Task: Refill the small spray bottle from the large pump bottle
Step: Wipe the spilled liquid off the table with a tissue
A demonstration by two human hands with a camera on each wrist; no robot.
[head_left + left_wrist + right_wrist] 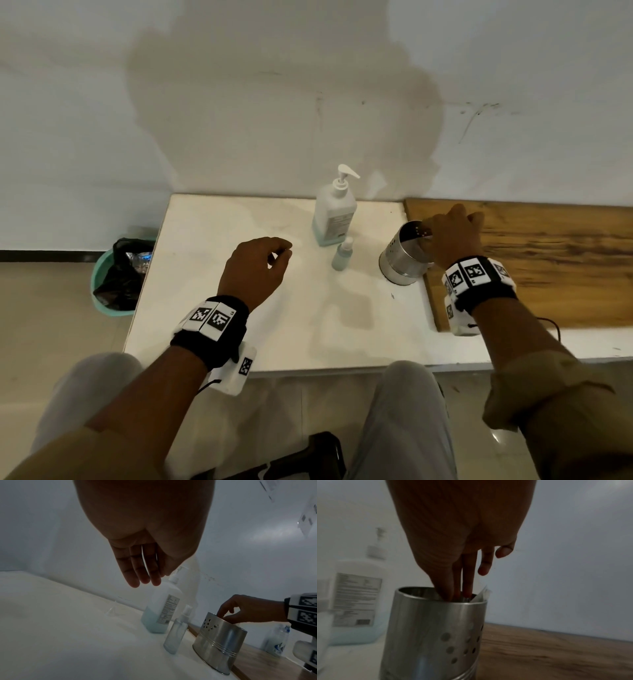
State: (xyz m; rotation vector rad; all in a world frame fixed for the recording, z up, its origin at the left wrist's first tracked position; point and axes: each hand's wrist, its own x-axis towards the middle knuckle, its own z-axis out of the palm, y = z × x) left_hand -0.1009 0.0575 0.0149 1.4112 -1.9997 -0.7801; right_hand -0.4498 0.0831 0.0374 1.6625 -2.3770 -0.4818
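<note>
Small spray bottle (342, 255): I see it upright on the white bench (212, 240), cap on, a little pale liquid at the bottom; it stands just at 5 o'clock of the pump bottle, near but apart.
Large pump bottle (334, 212): upright at the back of the bench, pump head fitted, nozzle pointing to 3 o'clock; blue liquid fills only its lowest part, label facing right.
Steel holder (406, 257): perforated metal cylinder at 3 o'clock of the spray bottle, at the seam with the wooden board (548, 260); I make out a pale, thin item poking above its rim, but cannot tell what it is.
Right hands entry: my right hand (452, 236) dips its thumb and first fingers into the holder's mouth; whether they pinch anything inside I cannot tell.
Left hands entry: my left hand (255, 267) hovers above the bench at 9 o'clock of the spray bottle, fingers loosely bent, holding nothing.
Clear funnel-like piece (114, 610): lies on the bench left of the pump bottle, faint in the left wrist view.
Green bin (120, 274): on the floor at 9 o'clock of the bench, lined with a black bag.
</note>
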